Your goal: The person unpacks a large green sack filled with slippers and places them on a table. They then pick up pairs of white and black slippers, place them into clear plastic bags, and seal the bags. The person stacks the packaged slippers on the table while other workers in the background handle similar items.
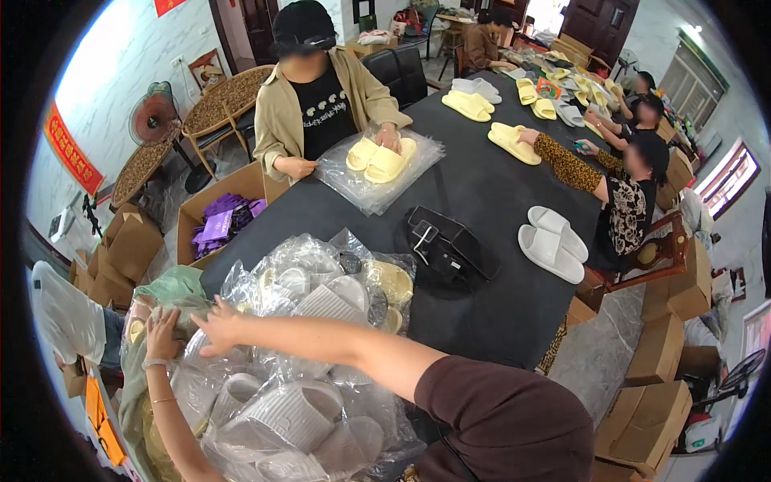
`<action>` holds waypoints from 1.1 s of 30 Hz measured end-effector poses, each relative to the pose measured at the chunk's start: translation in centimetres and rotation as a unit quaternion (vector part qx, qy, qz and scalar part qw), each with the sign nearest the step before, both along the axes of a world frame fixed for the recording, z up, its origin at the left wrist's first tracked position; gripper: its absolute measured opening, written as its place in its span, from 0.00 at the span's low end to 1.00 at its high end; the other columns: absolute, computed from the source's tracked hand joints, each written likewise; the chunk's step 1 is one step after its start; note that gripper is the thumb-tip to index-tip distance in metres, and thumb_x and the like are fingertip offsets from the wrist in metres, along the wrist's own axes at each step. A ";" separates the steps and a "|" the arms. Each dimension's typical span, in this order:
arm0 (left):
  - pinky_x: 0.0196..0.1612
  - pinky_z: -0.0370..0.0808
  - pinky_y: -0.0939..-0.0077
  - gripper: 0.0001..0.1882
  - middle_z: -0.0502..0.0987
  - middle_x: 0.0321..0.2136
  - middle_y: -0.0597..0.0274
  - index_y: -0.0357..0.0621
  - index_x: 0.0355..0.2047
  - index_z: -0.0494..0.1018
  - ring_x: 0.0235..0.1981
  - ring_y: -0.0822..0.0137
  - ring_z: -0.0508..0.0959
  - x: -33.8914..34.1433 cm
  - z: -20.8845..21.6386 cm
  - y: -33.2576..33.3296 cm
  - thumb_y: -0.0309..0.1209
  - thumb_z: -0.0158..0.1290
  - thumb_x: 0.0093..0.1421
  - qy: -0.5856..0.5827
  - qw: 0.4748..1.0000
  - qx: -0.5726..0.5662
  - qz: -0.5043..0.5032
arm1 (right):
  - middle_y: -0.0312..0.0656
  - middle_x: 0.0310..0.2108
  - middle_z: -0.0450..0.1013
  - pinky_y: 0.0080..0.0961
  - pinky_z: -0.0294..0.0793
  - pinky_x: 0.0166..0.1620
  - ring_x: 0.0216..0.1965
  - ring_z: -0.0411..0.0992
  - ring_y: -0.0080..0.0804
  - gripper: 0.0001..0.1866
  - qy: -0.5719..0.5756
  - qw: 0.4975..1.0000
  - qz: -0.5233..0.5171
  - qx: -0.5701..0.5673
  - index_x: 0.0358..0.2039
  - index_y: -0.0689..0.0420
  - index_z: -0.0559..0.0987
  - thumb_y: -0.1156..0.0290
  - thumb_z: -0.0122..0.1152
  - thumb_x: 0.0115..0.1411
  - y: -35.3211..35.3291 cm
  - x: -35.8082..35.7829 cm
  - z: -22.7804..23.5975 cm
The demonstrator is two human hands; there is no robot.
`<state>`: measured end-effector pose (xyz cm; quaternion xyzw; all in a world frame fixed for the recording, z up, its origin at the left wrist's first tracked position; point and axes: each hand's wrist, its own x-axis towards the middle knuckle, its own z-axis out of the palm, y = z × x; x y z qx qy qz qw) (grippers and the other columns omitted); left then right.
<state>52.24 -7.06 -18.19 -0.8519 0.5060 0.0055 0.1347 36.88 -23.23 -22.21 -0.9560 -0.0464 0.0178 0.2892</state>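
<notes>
A heap of clear plastic bags holding pale grey slippers [293, 414] lies in front of me at the table's near left end. A yellow pair [390, 283] shows through the plastic at its far right side. My right hand [218, 326] reaches across the heap to its left edge, fingers spread and nothing visible in them. Beside it, my left hand [163, 336] rests with fingers stretched out against a greenish sack [173, 285] along the heap's left side. Whether the left fingers pinch the sack's edge is hard to see.
Across the black table [337, 213], a person handles yellow slippers [381, 161] on a plastic bag. A black device [450, 249] and white slippers [554, 243] lie to the right. An open carton [233, 205] holds purple packets. More people sit along the far right side.
</notes>
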 end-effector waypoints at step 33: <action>0.52 0.65 0.62 0.24 0.69 0.48 0.49 0.40 0.50 0.64 0.50 0.49 0.68 -6.8 6.8 0.6 0.35 0.53 0.54 -0.023 0.995 -0.096 -0.028 | 0.50 0.37 0.73 0.41 0.68 0.46 0.42 0.71 0.48 0.20 -0.232 0.972 0.021 -0.014 0.45 0.56 0.72 0.60 0.56 0.54 -5.1 -11.5 5.5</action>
